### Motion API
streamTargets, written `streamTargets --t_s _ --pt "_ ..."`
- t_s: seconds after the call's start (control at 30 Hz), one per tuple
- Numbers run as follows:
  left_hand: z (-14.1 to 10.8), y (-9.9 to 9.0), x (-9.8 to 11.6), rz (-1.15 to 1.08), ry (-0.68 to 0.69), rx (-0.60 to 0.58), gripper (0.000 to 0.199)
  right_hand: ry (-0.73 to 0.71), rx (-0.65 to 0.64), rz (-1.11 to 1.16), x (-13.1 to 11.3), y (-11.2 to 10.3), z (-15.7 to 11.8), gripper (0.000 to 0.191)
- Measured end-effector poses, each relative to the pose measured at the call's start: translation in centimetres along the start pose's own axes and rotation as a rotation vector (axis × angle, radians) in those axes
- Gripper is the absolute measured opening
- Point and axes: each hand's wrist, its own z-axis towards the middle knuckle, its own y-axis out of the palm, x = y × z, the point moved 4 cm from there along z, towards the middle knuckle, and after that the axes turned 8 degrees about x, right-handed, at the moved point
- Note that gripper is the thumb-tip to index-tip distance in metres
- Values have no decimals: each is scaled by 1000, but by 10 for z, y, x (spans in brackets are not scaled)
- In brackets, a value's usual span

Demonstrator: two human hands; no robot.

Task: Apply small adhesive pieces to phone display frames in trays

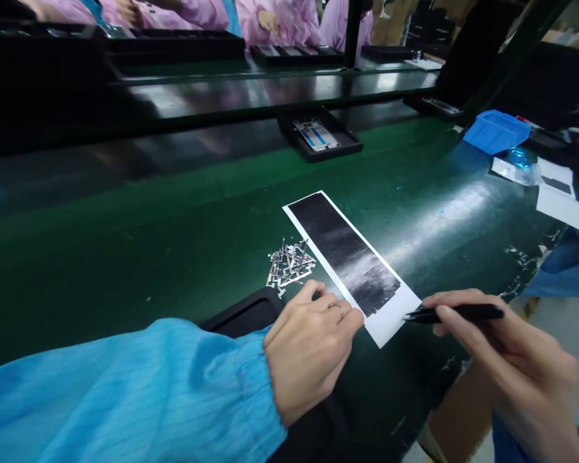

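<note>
1. Grasping a black pen-like tool (463,313) in the right hand (516,360), thumb and fingers closed around it; pointing its tip at the bare end of a white sheet (388,325), near the sheet's right edge; cannot tell whether touching or just above.
2. Curled at the sheet's left edge with the left hand (313,350), knuckles up; hidden at the fingertips, so cannot tell whether pressing or pinching.
3. Lying aslant on the green table (197,244), between both hands and running away from them: that sheet, covered over most of its length by a dark, finely lined block (342,251) with a stepped near end; washed out partly by glare.
4. Heaped just left of the sheet: thin silvery pieces (289,263), too tangled to count.
5. Covered largely by the left forearm and hand: a black tray (251,308), with only parts of its rim and bed in sight.
6. Room for moving left and beyond the sheet, across broad green surface; tighter at the near right, by the worn table edge (456,363).
7. Farther out, set near the raised ledge: a black box (350,146) holding a flat panel (318,135); at right, a blue bin (495,132) and white papers (560,202).
8. Cut off at top: co-workers' pink sleeves (294,26); blurred into darkness at upper left.
</note>
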Motion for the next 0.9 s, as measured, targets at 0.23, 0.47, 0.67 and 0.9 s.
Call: streamTargets --t_s 0.23,0.47,0.67,0.9 --pt "5 8 8 0 151 -43 22 215 -66 -36 25 3 10 8" --pt "16 22 3 196 358 -27 19 379 73 178 55 10 18 12" --pt "20 26 3 238 409 -3 22 418 84 239 62 13 18 9" --pt "19 26 5 228 397 -11 20 439 62 265 62 15 19 9"
